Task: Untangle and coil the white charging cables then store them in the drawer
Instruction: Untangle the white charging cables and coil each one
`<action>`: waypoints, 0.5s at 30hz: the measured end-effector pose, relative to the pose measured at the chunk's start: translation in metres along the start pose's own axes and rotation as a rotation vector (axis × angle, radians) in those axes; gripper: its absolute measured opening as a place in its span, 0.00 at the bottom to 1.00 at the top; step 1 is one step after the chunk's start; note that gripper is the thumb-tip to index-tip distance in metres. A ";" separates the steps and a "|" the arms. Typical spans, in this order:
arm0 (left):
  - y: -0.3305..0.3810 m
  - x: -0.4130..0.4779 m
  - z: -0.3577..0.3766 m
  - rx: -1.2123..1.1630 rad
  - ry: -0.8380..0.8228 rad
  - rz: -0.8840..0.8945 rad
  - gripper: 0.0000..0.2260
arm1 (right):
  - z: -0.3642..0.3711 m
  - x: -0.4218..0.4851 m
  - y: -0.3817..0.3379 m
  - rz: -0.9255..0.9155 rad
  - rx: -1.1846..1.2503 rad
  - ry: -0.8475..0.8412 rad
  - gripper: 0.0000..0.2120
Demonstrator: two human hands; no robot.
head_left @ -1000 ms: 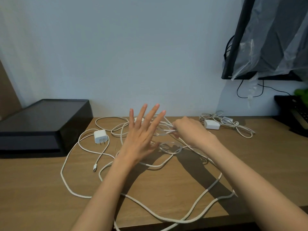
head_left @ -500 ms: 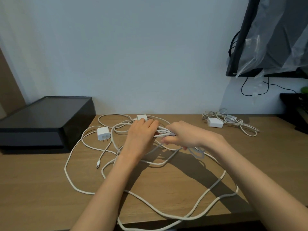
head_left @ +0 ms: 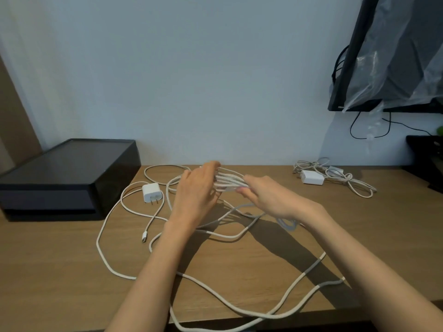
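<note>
A long white charging cable (head_left: 242,305) sprawls in loose loops over the wooden desk (head_left: 60,267), its slack reaching the front edge. Several strands of it are gathered into a bundle (head_left: 229,182) stretched between my hands above the desk. My left hand (head_left: 196,195) grips the bundle's left end. My right hand (head_left: 268,196) pinches its right end. A white plug adapter (head_left: 151,192) lies left of my hands, and a cable end with a connector (head_left: 144,240) lies below it.
A black drawer box (head_left: 67,178) sits at the back left against the wall. A second white adapter (head_left: 312,177) with a tangled thin cable (head_left: 352,180) lies at the back right. A plastic-wrapped screen (head_left: 393,53) hangs upper right, and a dark object (head_left: 426,159) stands at the right edge.
My left hand, spread open in the air a second ago, has come down and closed on the bundle's left end. My right hand has kept its hold and the strands are pulled straighter.
</note>
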State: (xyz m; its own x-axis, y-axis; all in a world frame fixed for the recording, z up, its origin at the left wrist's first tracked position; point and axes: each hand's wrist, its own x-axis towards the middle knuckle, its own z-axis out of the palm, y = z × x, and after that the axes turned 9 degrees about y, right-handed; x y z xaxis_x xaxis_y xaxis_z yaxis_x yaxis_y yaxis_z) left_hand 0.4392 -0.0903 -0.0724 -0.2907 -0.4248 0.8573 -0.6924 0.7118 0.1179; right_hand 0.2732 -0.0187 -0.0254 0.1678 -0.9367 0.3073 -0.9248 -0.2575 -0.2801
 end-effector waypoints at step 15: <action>0.002 0.015 -0.017 -0.954 -0.080 -0.807 0.10 | -0.027 0.009 0.056 0.608 1.533 0.738 0.18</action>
State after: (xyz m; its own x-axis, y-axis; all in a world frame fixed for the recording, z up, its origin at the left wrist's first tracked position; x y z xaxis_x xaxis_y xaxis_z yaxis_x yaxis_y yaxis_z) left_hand 0.4451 -0.0857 -0.0507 -0.0692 -0.9368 0.3428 0.0529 0.3397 0.9390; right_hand 0.2141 -0.0350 -0.0134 -0.6035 -0.7968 0.0305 0.3825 -0.3228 -0.8657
